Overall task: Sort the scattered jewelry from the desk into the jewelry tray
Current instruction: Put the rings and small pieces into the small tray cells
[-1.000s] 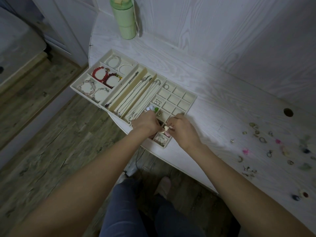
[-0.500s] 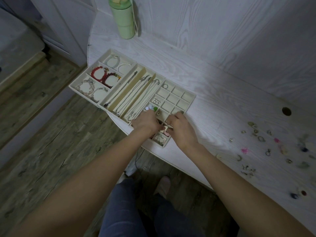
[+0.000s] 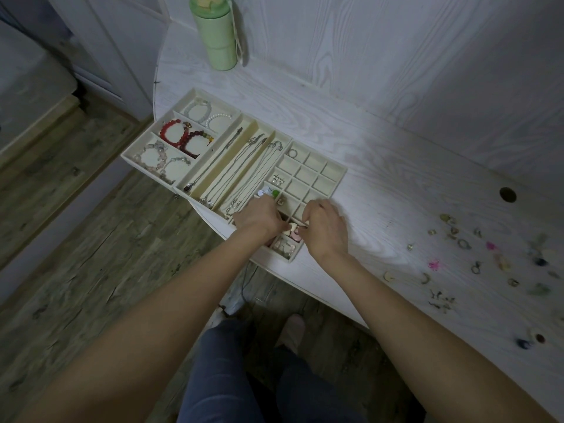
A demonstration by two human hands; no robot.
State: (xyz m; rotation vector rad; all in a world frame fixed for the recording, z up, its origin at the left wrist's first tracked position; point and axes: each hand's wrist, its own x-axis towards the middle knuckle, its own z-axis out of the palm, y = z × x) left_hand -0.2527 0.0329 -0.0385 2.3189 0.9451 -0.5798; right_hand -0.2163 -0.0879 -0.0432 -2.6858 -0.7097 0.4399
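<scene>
A cream jewelry tray [image 3: 335, 170] lies at the desk's left end, with bracelets [image 3: 175, 138] in its left cells, necklaces [image 3: 241, 164] in long middle slots and small square cells on the right. My left hand [image 3: 259, 216] and my right hand [image 3: 326, 228] meet over the near corner of the small cells. Both pinch a small pale and pink earring [image 3: 293, 229] between their fingertips. Scattered jewelry [image 3: 464, 244], mostly rings and earrings, lies on the desk to the right.
A green bottle [image 3: 216, 35] stands at the back left of the white desk [image 3: 396, 166]. A round cable hole [image 3: 507, 194] sits at the right. The tray overhangs the desk's curved front edge, above wooden floor [image 3: 91, 239] and my legs.
The hands stay pressed together over the same corner cells, with only slight finger shifts around the small piece. The view has tilted a little.
</scene>
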